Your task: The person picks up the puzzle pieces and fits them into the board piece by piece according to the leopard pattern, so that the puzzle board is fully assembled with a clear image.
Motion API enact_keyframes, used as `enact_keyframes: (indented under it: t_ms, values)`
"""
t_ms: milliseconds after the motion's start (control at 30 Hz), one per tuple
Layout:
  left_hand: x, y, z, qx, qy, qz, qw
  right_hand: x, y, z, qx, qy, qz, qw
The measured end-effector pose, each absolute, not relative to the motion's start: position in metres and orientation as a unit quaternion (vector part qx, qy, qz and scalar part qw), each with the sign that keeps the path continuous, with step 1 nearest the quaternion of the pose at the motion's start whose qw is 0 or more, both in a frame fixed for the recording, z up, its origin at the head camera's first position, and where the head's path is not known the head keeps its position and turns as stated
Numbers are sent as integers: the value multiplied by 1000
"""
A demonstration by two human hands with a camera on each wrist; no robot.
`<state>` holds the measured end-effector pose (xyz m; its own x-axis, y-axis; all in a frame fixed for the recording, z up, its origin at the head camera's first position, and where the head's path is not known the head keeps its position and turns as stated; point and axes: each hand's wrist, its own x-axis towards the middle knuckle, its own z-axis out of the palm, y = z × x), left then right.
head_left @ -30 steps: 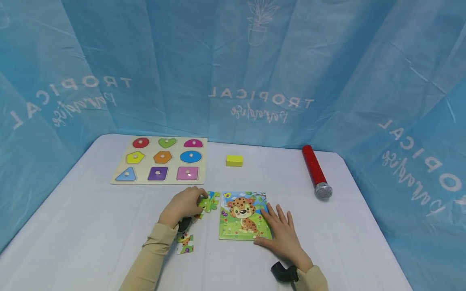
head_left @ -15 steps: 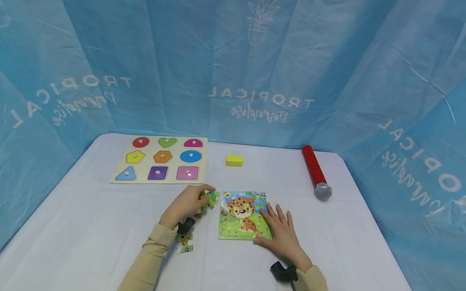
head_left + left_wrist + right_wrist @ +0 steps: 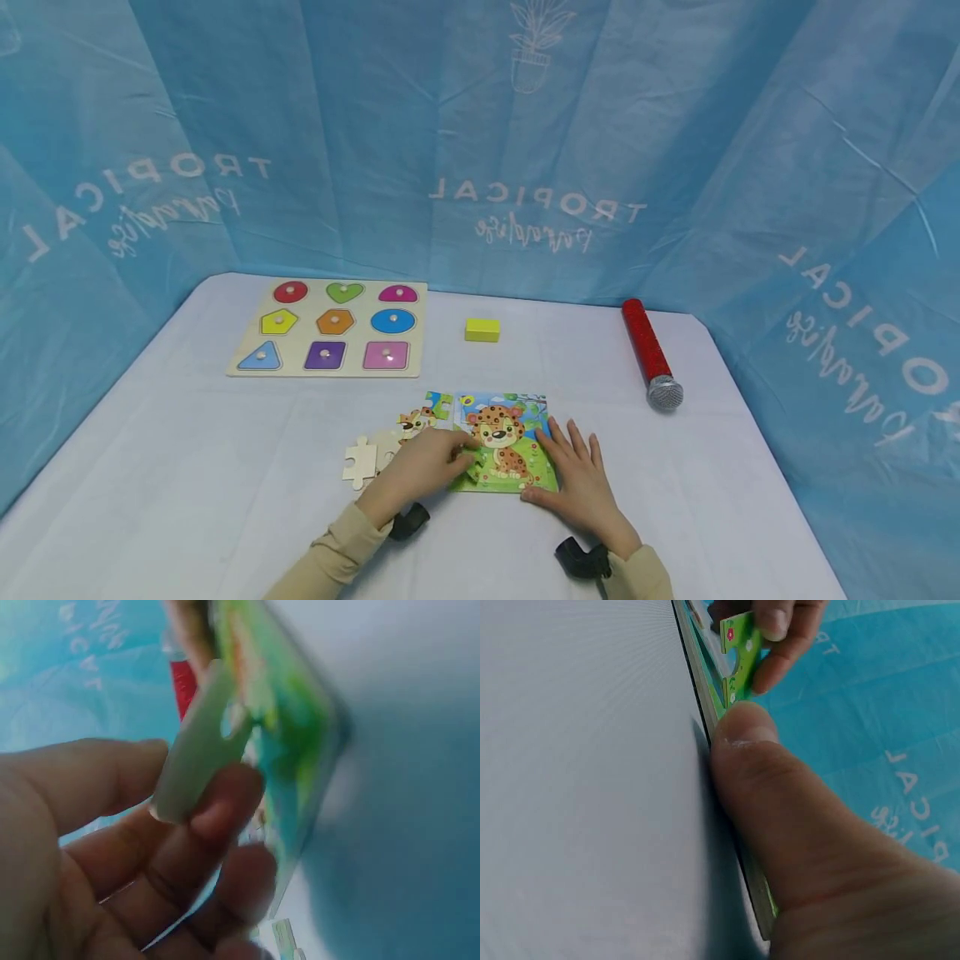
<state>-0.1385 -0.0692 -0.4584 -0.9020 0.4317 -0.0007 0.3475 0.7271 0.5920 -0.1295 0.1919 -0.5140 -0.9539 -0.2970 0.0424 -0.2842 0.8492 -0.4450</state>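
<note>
A leopard jigsaw board (image 3: 528, 467) lies on the white table in the head view. Over its lower left part, my left hand (image 3: 427, 460) pinches a jigsaw piece (image 3: 746, 664), green with small flowers, between thumb and fingers. The left wrist view shows the pale edge and back of that piece (image 3: 187, 757), tilted above the board. My right hand (image 3: 587, 487) rests with spread fingers along the board's right side, its thumb (image 3: 757, 761) on the near edge. Left of the board lie a leopard-face piece (image 3: 414, 422) and a blue-green piece (image 3: 441, 405).
A bare-wood piece (image 3: 362, 461) lies left of my left hand, beside others partly hidden. Farther back are a peg shape board (image 3: 247, 369), a yellow block (image 3: 482, 330) and a red microphone (image 3: 648, 346). Blue printed cloth (image 3: 480, 142) hangs behind the table.
My left hand has moved from the loose pieces rightward and nearer, carrying a green piece over the board. Pieces under its former place now show. The right hand stays put.
</note>
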Motion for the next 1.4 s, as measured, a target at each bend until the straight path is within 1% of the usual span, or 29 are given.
enact_keyframes:
  t_ms: [67,200,300,367,533,600,800,967,1100,1200,1300,1333,1400]
  values:
    - [-131,-68,-459,223,941,250,49,-130,192,-514,-151,962,-229,14]
    - [-116,-69,-458,248,958,142,-8,-129,191,-514,-148,962,-227,15]
    - [-105,-73,-457,272,956,102,-27,-129,191,-514,-148,962,-227,16]
    - [-98,-76,-457,295,951,93,-23,-129,191,-514,-150,962,-226,16]
    - [-88,-78,-458,338,936,96,38,-128,193,-513,-148,963,-223,13]
    - [-86,-74,-460,342,934,88,48,-128,193,-513,-146,964,-224,12]
    - [-87,-68,-465,333,939,65,54,-129,192,-513,-142,962,-232,16]
    - [-85,-71,-462,329,940,67,65,-130,191,-514,-143,961,-237,16]
    - [-91,-83,-450,344,929,118,59,-130,191,-515,-146,960,-237,16]
    - [-104,-106,-440,303,939,156,41,-131,191,-515,-148,960,-236,13]
    - [-117,-137,-433,204,967,151,21,-130,189,-515,-143,962,-234,8]
    - [-120,-147,-432,167,975,146,24,-130,188,-515,-140,962,-234,9]
    - [-124,-164,-431,124,982,141,36,-129,186,-515,-133,964,-232,10]
